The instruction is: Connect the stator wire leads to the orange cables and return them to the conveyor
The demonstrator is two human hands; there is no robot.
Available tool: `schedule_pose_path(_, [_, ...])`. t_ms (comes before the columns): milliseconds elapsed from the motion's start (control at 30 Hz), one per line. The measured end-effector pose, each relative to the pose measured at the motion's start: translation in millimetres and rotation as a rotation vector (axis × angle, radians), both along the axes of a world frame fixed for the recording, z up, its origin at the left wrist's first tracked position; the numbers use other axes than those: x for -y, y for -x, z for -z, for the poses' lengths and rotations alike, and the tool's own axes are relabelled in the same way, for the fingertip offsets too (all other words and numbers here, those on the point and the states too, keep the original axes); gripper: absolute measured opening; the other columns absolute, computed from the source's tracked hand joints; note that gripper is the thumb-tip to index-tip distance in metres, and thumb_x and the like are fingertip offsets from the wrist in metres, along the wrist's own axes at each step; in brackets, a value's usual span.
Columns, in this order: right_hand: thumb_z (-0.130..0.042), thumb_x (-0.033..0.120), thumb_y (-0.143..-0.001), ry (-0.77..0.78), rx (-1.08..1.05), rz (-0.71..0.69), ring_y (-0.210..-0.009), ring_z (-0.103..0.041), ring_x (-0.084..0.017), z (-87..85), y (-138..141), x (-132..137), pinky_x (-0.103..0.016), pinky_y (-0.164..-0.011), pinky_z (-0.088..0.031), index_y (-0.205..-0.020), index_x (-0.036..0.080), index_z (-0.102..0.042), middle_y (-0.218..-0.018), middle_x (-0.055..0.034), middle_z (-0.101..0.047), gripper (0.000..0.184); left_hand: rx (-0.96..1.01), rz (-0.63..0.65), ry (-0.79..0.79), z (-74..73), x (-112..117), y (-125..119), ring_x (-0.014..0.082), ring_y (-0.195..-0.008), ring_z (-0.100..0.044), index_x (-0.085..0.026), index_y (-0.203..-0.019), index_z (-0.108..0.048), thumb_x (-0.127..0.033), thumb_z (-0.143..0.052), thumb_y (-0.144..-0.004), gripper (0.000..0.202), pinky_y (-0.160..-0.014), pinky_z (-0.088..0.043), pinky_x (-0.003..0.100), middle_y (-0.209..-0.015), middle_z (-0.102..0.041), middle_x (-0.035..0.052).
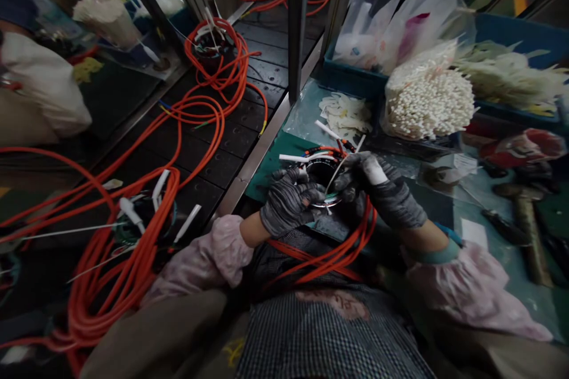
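A ring-shaped motor stator [320,173] with a dark hollow middle lies near my lap at the worktop's edge. My left hand [291,204], in a grey striped glove, is closed on the stator's left rim. In a similar glove with white wrapping on a finger, my right hand [384,183] pinches a thin pale lacing cord [336,173] at the right rim. The cord crosses the stator's opening. White sleeves [293,158] and short orange leads stand out from the far rim. Orange cables [367,228] hang from the stator across my lap. My right fingertips are partly in shadow.
Beyond my hands lie pale insulation pieces [347,113], a bundle of white tubes [429,100] and blue bins [355,78]. A hammer [531,231] and a screwdriver [504,226] lie right. Left, a roller conveyor [262,59] carries stators with coiled orange cables [120,266]. A metal post [297,29] rises ahead.
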State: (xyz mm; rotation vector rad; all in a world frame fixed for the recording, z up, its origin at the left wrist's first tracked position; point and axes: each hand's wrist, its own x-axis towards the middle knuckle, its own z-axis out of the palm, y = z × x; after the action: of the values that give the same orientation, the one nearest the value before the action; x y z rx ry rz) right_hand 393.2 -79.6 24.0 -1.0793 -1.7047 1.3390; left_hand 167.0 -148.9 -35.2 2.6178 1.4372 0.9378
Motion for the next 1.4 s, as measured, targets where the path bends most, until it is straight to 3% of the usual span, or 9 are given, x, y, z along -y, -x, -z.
schedule_pose_path(133, [-0.059, 0.075, -0.094, 0.122, 0.001, -0.207, -0.082, -0.076, -0.022, -5.7, -1, 0, -0.036, -0.078, -0.065, -0.098, 0.023, -0.082, -0.09, -0.0061, -0.081, 0.057, -0.026, -0.033, 0.01, -3.6, 0, -1, 0.0279, -0.111, -0.064, -0.031, -0.103, -0.078, -0.051, -0.078, -0.087, 0.025, -0.105, -0.045, 0.047, -0.106, -0.078, 0.0008])
schedule_pose_path(300, [-0.084, 0.044, -0.081, 0.085, 0.034, -0.219, -0.079, -0.075, -0.02, -7.3, 1, 7, -0.033, -0.074, -0.064, -0.095, 0.02, -0.081, -0.088, -0.0044, -0.081, 0.028, -0.029, -0.074, 0.008, -7.0, 1, -3, 0.0273, -0.11, -0.064, -0.03, -0.094, -0.08, -0.057, -0.074, -0.089, 0.029, -0.104, -0.048, 0.046, -0.103, -0.076, 0.0034])
schedule_pose_path(467, [-0.083, 0.038, -0.078, 0.009, 0.055, -0.059, -0.078, -0.074, -0.02, -6.4, 6, 11, -0.033, -0.074, -0.063, -0.089, 0.022, -0.079, -0.087, -0.0041, -0.081, 0.02, -0.028, -0.069, 0.056, -3.3, 1, -1, 0.0299, -0.113, -0.062, -0.03, -0.099, -0.08, -0.058, -0.071, -0.09, 0.031, -0.105, -0.047, 0.051, -0.107, -0.074, 0.0057])
schedule_pose_path(667, [-0.079, 0.037, -0.083, -0.022, 0.071, -0.128, -0.072, -0.072, -0.018, -0.6, 6, 14, -0.03, -0.065, -0.061, -0.093, 0.02, -0.079, -0.084, -0.0042, -0.079, 0.02, -0.027, -0.05, 0.107, -4.3, -1, -3, 0.0268, -0.112, -0.064, -0.029, -0.095, -0.078, -0.053, -0.072, -0.091, 0.026, -0.108, -0.047, 0.047, -0.097, -0.075, 0.0024])
schedule_pose_path(800, [-0.078, 0.038, -0.085, -0.018, 0.06, -0.114, -0.075, -0.072, -0.019, 1.1, 6, 14, -0.032, -0.068, -0.062, -0.095, 0.021, -0.079, -0.087, -0.0044, -0.079, 0.019, -0.042, -0.039, 0.123, -9.5, -1, -5, 0.0276, -0.114, -0.065, -0.03, -0.099, -0.078, -0.048, -0.074, -0.091, 0.02, -0.109, -0.047, 0.049, -0.104, -0.076, 0.0017])
schedule_pose_path(933, [-0.075, 0.037, -0.087, -0.059, 0.089, -0.136, -0.074, -0.072, -0.019, 3.5, 6, 16, -0.031, -0.068, -0.061, -0.095, 0.021, -0.079, -0.086, -0.0044, -0.079, 0.017, -0.04, -0.073, 0.178, -3.8, -1, -2, 0.0291, -0.114, -0.064, -0.032, -0.098, -0.078, -0.055, -0.073, -0.09, 0.025, -0.108, -0.048, 0.051, -0.107, -0.075, 0.0029])
schedule_pose_path(1133, [-0.073, 0.036, -0.089, -0.365, 0.164, -0.25, -0.078, -0.069, -0.019, 28.1, -4, 26, -0.035, -0.078, -0.059, -0.094, 0.026, -0.08, -0.088, -0.0048, -0.078, 0.013, -0.048, -0.065, 0.114, 1.8, -2, -3, 0.03, -0.111, -0.064, -0.028, -0.097, -0.078, -0.059, -0.073, -0.089, 0.033, -0.103, -0.047, 0.051, -0.1, -0.076, 0.0054])
schedule_pose_path(1267, [-0.073, 0.041, -0.092, -0.313, 0.137, -0.124, -0.074, -0.068, -0.017, 41.3, -9, 40, -0.03, -0.07, -0.058, -0.098, 0.026, -0.074, -0.087, -0.0026, -0.075, 0.016, -0.021, -0.084, 0.046, -3.5, -2, -5, 0.0296, -0.104, -0.065, -0.026, -0.093, -0.078, -0.058, -0.07, -0.089, 0.033, -0.101, -0.048, 0.051, -0.096, -0.077, 0.0056])
schedule_pose_path(1400, [-0.068, 0.029, -0.092, -0.425, 0.12, -0.336, -0.073, -0.069, -0.017, 27.2, -2, 48, -0.03, -0.069, -0.057, -0.094, 0.026, -0.075, -0.082, -0.0022, -0.075, 0.007, -0.03, -0.038, 0.083, -3.2, -1, -4, 0.0296, -0.11, -0.064, -0.03, -0.1, -0.079, -0.049, -0.068, -0.09, 0.024, -0.108, -0.045, 0.052, -0.098, -0.079, 0.0027])
